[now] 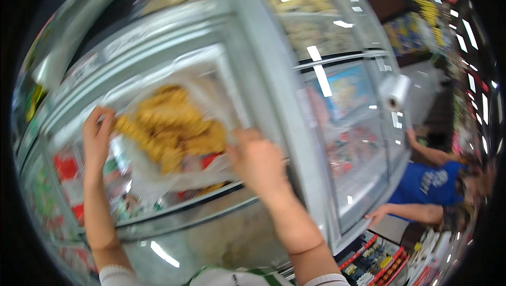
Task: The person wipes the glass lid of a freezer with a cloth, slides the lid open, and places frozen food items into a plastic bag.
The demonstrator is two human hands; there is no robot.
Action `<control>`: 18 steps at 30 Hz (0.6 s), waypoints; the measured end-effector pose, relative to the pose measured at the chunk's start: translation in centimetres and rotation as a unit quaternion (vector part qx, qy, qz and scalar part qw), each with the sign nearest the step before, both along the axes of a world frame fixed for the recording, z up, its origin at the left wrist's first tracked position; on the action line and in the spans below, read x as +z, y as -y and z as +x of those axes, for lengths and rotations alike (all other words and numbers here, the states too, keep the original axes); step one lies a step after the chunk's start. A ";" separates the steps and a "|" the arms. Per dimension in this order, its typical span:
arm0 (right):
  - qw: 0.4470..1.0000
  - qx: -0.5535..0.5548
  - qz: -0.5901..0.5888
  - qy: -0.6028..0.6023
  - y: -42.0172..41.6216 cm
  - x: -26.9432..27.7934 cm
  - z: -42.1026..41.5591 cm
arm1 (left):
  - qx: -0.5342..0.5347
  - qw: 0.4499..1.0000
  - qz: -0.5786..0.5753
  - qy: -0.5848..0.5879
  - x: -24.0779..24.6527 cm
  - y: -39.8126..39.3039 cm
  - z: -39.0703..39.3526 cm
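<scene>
An open, clear plastic bag [148,185] of golden-yellow, lumpy food pieces [170,124] lies inside a chest freezer [261,48]. The pieces look breaded or fried, but blur hides exactly what they are. At the bag's left edge, my left hand [97,135] pinches the plastic between bent fingers. My right hand [259,161] is motion-blurred and closed on the bag's right side, near the freezer's inner wall. Red and white packages [67,167] lie in the freezer to the left of the bag and partly beneath it.
A sliding glass lid [213,230] covers the freezer's near part. To the right stands another glass-topped freezer [355,135] holding bagged goods, with a plastic roll [395,92] on its far edge. A person in a blue shirt [425,183] touches that freezer. Red-edged display trays [375,260] sit at lower right.
</scene>
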State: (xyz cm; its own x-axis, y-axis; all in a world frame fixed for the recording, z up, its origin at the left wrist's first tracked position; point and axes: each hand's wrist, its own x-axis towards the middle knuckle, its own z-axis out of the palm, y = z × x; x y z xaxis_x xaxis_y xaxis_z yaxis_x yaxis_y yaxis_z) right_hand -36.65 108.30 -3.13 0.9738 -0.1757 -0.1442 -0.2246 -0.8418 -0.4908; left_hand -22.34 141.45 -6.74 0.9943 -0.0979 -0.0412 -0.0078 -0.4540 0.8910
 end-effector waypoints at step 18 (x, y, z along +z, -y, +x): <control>1.000 -0.012 0.004 0.013 -0.8 1.3 0.5 | 0.169 0.856 -0.339 -0.353 -2.2 4.0 -5.4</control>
